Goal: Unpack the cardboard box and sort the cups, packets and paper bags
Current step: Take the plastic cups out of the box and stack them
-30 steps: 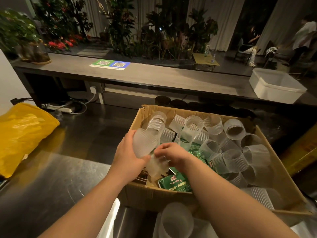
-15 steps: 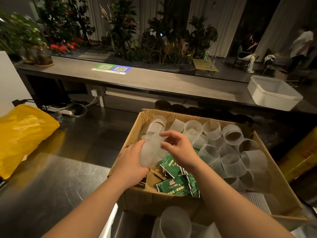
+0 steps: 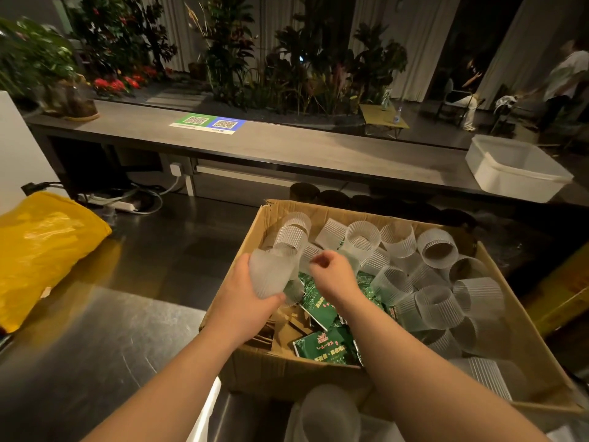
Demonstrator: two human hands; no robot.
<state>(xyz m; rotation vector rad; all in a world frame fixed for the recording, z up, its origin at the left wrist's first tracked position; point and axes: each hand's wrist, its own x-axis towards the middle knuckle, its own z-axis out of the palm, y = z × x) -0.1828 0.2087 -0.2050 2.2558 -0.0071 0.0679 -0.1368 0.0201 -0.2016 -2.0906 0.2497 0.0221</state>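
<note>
Steel counter (image 3: 111, 330) bears the box (image 3: 271, 368) toward its right side. Left hand (image 3: 245, 301) grips a frosted cup (image 3: 271, 275) over the box's left side. Right hand (image 3: 334, 279) hovers just beside the cup with fingers curled; I cannot tell whether it holds anything. Loose cups (image 3: 436, 247), packets (image 3: 322, 346) and bags (image 3: 283, 327) lie inside the box.

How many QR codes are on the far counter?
2, both on the counter sign: left QR code on green, right QR code on blue. None looks hidden.
</note>
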